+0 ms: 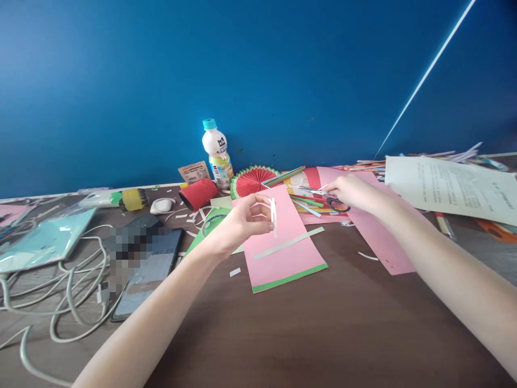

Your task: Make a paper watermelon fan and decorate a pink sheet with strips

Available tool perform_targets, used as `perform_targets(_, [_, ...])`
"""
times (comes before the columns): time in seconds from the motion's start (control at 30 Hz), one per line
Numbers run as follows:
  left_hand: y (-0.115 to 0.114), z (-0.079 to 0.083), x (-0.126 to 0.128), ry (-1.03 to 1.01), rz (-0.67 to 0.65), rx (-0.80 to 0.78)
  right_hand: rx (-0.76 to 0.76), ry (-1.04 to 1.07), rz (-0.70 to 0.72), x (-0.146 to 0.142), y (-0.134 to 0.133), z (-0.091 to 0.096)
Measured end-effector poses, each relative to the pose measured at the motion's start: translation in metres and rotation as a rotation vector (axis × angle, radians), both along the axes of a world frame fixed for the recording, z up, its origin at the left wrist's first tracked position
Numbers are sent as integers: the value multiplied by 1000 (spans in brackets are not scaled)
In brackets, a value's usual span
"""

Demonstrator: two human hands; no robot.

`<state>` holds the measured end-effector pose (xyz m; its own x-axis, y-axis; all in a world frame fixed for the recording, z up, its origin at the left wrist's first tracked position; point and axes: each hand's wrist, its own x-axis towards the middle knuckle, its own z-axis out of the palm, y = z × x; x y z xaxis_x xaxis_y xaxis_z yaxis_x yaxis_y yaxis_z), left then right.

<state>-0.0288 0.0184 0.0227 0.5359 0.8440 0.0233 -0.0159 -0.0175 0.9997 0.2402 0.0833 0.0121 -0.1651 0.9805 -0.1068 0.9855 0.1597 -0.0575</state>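
My left hand is closed in a pinch on a thin white strip, which stands roughly upright above a pink sheet with a green band along its near edge. A pale green strip lies slantwise across that sheet and sticks out past its right side. Farther right, my right hand is closed on a pair of scissors. Their blades point left over the paper pile and the dark handle loops hang below my fingers.
A red-and-green paper fan, a drink bottle and a red cup stand near the blue wall. Cables and a phone lie left. A second pink sheet and a printed page are right.
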Motion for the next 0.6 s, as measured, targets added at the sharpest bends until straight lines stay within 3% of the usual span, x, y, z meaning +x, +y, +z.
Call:
perform_targets(0.2, [1,-3,0,-10,-7,-7,39,-197,-36,-17,-10,-2])
perform_targets(0.47, [0,-3,3,-24,-11,-19,219,-156,-110,-18,-9,3])
perform_targets(0.6, [-1,-1,3,-25,0,-16,102,-175,-78,-18,-10,1])
